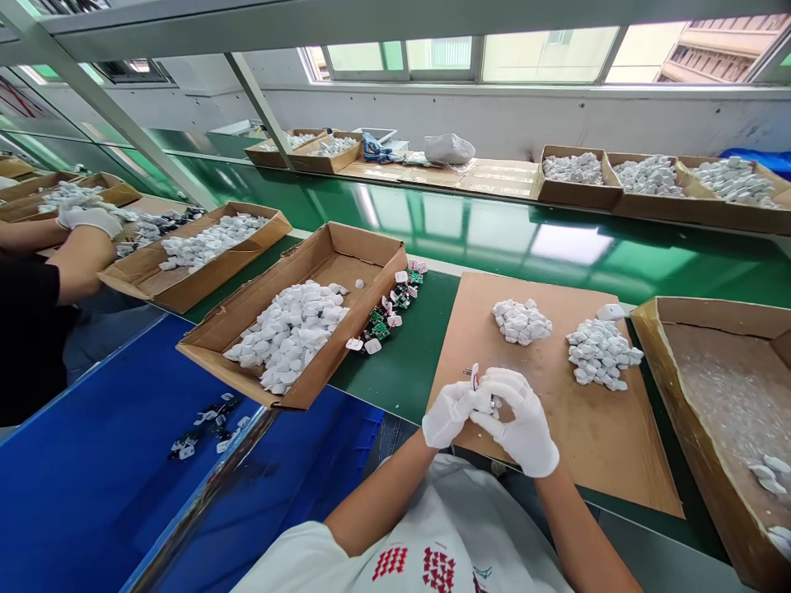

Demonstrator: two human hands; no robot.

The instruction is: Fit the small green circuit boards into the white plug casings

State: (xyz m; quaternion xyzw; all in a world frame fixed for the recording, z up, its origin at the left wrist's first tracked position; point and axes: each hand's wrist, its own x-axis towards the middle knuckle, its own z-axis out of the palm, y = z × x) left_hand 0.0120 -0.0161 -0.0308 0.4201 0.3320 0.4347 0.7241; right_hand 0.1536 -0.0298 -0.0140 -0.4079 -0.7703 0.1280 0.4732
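Pinching of a small wired white part [475, 380] was done at the fingertips of the gloved left hand [447, 415] and right hand [524, 428], held close together above a brown cardboard sheet [544, 395]; a firm hold near the body was judged steadiest. Smooth white moulded pieces [522, 321] lay heaped on the sheet, while glossy green circuit boards [383, 325] lay beside an open cardboard tray [346, 272] on the green desk [401, 371].

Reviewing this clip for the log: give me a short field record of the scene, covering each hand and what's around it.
left hand: white-gloved, pinching a small white part with red wire
right hand: white-gloved, against the same part
under hands: brown cardboard sheet
on sheet: white plastic pieces, in two piles
nearby: cardboard tray; green circuit boards
co-worker: gloved hand
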